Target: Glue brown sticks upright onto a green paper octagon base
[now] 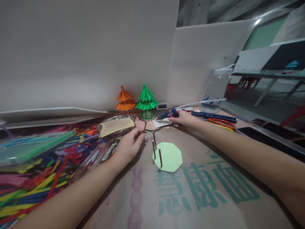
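My left hand (132, 140) is closed in a pinch on a short brown stick (145, 126), held upright just left of centre. Farther right, my right hand (183, 118) wraps round a blue hot glue gun (168, 113); a long clear glue stick (202, 102) runs out of its back and its nozzle points left. Between my arms lies a pale green many-sided board (171, 157) with 3 brown sticks standing along its left side. White paper (160, 123) lies under the nozzle.
Orange (124, 98) and green (145, 101) tiered pipe-cleaner towers stand by the wall. Colourful pipe cleaners (52, 178) and a plastic case (35, 149) fill the left. At right are pliers (214, 116), orange-handled scissors (221, 123) and a clear jar (214, 89).
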The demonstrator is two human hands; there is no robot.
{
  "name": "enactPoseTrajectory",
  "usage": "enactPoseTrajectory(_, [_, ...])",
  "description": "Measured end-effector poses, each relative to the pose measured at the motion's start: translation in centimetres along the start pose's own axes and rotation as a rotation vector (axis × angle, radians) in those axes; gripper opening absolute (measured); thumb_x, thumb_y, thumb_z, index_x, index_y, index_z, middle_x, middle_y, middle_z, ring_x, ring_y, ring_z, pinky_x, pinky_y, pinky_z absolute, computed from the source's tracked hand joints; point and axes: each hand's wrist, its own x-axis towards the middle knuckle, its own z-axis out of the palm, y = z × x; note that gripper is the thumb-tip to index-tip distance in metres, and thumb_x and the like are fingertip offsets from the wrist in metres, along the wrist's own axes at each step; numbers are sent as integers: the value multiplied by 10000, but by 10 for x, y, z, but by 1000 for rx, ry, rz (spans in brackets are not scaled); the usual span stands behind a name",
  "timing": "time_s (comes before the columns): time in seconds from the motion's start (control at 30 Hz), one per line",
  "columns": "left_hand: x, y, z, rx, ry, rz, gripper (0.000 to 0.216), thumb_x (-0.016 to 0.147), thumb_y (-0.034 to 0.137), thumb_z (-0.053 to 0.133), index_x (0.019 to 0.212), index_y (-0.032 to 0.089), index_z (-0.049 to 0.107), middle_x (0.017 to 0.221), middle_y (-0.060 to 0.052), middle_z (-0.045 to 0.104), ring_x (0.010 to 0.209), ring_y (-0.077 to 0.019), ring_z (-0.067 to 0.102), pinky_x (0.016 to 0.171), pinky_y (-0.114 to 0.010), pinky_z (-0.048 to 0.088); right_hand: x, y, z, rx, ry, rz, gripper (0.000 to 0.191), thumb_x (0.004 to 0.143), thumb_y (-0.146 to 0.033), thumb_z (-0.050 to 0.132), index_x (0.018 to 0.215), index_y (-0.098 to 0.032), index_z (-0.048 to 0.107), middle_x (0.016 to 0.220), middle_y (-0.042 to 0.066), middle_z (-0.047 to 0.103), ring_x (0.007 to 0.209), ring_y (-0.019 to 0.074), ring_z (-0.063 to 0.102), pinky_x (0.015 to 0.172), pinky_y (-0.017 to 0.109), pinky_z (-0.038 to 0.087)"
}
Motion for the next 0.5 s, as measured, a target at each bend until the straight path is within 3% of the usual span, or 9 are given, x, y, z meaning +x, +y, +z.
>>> enactPoseTrajectory(0.27, [-4,10,-4,-24,-36,-19,226,974,386,492,974,194,611,851,-29,705,792,-191,672,739,-294,500,-16,1,-16,-216,36,-130,402,928,-496,570,1054,-144,717,1090,141,759,922,242,679,692,273,415])
enactPoseTrajectory(0.4, [0,20,-16,-58,44,-39,254,970,419,512,960,193,626,818,-19,691,759,-182,660,700,-283,487,-36,-1,-30,-356,66,-124,351,936,-399,517,888,-141,750,910,163,768,822,269,679,640,305,369])
enactPoseTrajectory(0.5, [3,41,-31,-136,124,-6,278,952,436,546,937,181,657,828,-30,683,743,-173,629,663,-273,479,-56,-5,-43,-430,157,-121,403,973,-363,428,810,-152,731,834,157,750,766,258,664,615,315,339])
